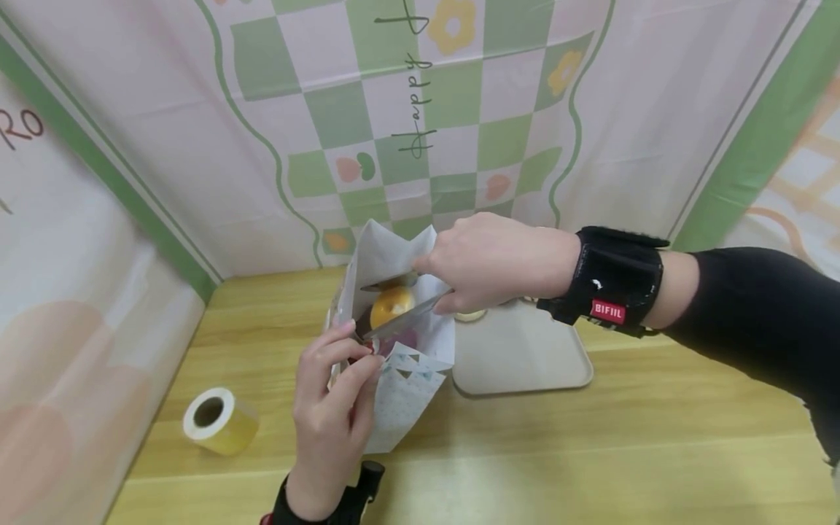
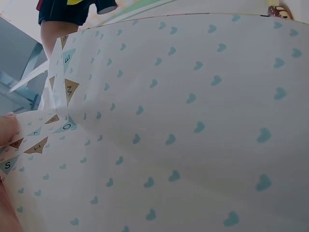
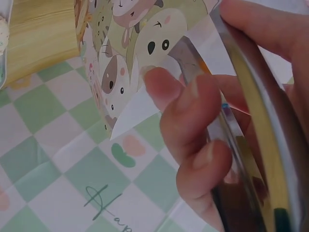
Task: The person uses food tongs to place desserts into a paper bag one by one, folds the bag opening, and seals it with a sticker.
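Observation:
A white paper bag (image 1: 410, 397) with printed hearts stands on the table, its mouth gaping. My left hand (image 1: 331, 401) pinches the bag's near left rim; in the left wrist view the bag's side (image 2: 159, 125) fills most of the picture. Metal tongs (image 1: 410, 317) are in the grip of my right hand (image 1: 502, 259), fingers curled round both arms (image 3: 275, 135), with the tips reaching down into the bag. Inside lies a round golden bun-like piece (image 1: 387, 310), between the tong arms in the head view. Below it shows something pinkish purple (image 1: 403, 340), partly hidden.
A beige tray (image 1: 525, 357) lies right of the bag, a pale round item (image 1: 470, 316) at its left edge, partly covered by bag and hand. A roll of yellow labels (image 1: 223, 423) stands at left. Behind the table hangs a checked cloth (image 1: 453, 146).

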Action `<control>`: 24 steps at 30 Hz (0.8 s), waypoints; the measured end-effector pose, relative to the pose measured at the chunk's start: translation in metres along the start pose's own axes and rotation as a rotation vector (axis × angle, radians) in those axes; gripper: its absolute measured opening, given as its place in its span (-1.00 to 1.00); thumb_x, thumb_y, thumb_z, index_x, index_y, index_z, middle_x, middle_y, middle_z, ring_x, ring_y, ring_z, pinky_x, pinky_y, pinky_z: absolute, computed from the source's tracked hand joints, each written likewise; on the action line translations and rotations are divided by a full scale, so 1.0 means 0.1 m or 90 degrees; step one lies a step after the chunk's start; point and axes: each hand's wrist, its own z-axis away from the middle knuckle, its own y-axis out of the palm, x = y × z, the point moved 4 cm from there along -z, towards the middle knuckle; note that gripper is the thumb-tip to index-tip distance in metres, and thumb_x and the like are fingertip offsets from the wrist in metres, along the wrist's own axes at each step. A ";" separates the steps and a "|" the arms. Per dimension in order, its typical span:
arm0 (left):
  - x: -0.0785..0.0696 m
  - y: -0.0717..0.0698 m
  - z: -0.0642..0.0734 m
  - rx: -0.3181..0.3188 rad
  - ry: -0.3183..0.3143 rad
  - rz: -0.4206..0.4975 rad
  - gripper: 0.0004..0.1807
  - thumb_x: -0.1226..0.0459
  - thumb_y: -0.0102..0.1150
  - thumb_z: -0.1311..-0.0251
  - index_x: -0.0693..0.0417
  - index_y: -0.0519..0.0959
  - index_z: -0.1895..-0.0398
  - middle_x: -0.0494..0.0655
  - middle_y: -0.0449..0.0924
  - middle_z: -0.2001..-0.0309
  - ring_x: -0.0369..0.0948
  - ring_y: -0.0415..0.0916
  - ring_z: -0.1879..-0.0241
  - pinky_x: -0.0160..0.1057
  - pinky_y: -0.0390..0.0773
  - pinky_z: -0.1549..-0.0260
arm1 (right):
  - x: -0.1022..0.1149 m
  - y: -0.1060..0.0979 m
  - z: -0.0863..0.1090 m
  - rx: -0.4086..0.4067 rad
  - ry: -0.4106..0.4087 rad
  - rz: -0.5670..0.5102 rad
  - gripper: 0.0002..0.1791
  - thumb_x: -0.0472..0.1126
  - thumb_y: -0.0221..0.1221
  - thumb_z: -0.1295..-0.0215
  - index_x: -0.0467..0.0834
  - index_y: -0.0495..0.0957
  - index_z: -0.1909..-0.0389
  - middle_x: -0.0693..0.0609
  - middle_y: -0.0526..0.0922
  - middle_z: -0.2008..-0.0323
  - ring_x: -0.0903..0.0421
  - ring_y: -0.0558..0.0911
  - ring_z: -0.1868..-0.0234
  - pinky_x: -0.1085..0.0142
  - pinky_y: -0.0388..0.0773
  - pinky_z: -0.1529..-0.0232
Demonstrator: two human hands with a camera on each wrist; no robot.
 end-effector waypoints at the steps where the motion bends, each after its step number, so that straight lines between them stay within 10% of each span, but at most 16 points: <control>1: 0.00 0.00 0.00 0.000 0.000 0.000 -0.69 0.30 0.13 -0.55 0.23 0.66 0.41 0.16 0.59 0.24 0.10 0.62 -0.09 -0.27 0.54 -0.43 | 0.00 0.00 -0.01 0.002 0.001 0.001 -0.53 0.07 0.37 -0.32 -0.10 0.65 -0.13 0.01 0.71 0.34 -0.02 0.66 0.37 0.08 0.69 0.35; 13: 0.01 -0.01 -0.01 0.004 -0.004 0.000 -0.70 0.30 0.13 -0.55 0.23 0.66 0.40 0.16 0.59 0.24 0.09 0.62 -0.10 -0.29 0.53 -0.43 | 0.06 -0.01 -0.13 -0.019 0.015 0.017 -0.66 0.08 0.41 -0.19 -0.04 0.71 0.13 0.02 0.70 0.40 -0.13 0.70 0.33 0.01 0.70 0.37; 24: 0.00 -0.02 -0.01 0.002 -0.009 0.001 -0.69 0.30 0.14 -0.54 0.25 0.66 0.41 0.18 0.59 0.25 0.11 0.61 -0.09 -0.30 0.53 -0.43 | -0.07 -0.01 0.11 0.008 0.056 -0.039 -0.45 0.21 0.37 -0.32 -0.02 0.62 -0.20 0.02 0.71 0.33 0.00 0.68 0.34 0.06 0.70 0.36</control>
